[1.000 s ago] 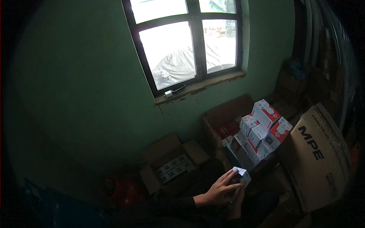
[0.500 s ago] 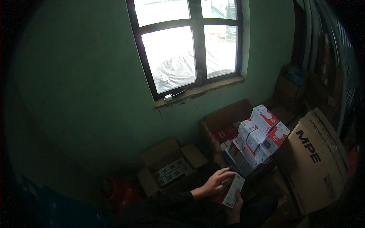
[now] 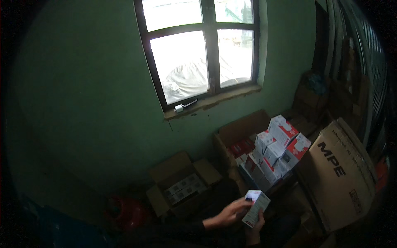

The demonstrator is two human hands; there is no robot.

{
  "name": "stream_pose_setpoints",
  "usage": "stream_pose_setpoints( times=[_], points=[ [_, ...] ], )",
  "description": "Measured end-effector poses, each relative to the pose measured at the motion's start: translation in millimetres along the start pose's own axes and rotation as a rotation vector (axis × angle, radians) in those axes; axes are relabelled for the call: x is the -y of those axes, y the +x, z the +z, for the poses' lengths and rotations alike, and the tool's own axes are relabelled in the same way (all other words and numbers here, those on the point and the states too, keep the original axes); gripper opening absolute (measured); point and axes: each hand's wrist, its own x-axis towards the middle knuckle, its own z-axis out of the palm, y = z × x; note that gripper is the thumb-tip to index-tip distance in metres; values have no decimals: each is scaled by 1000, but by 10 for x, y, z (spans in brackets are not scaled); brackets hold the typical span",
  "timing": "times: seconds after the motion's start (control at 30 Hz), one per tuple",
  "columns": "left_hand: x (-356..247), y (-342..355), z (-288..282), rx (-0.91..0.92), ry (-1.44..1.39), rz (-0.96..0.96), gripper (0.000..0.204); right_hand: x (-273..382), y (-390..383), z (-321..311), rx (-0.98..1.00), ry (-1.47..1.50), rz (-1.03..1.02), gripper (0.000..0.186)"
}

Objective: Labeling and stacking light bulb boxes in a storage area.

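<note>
A small white carton point(image 3: 259, 208) with printed sides is held tilted in front of me at the lower middle. My right hand point(image 3: 257, 227) grips its lower right side, with the thumb on the printed face. My left hand point(image 3: 233, 211) reaches in from the left, its fingers bent together against the carton's left side. A small dark thing shows by the left fingertips, too dim to name. Just beyond my hands is a stack of white and red cartons point(image 3: 274, 152).
Behind the stack stands an open cardboard box point(image 3: 240, 127) with red cartons inside. Another open box point(image 3: 159, 200) holds several white cartons, beside a red rounded object point(image 3: 129, 213). A large brown box point(image 3: 335, 182) leans at right. A white plug adapter point(image 3: 178, 108) lies on the windowsill.
The carton has turned, so its upper end face now shows. My left hand has moved down from above the carton to its left side. The view has shifted slightly.
</note>
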Motion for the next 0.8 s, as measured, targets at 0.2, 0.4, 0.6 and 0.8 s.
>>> stream_pose_setpoints(
  times=[0.2,0.4,0.6,0.8],
  points=[
    [0,-129,133,-99,278,-360,42,-105,63,-79,-25,-70,-79,56],
    [168,-97,15,-296,135,-212,36,51,-86,11,64,-340,-4,54],
    [934,84,-236,-424,-430,-642,38,-141,21,-74,72,-254,-35,68],
    [906,-121,-73,-441,-883,-747,53,-11,172,-170,49,-715,-235,64]
  ],
)
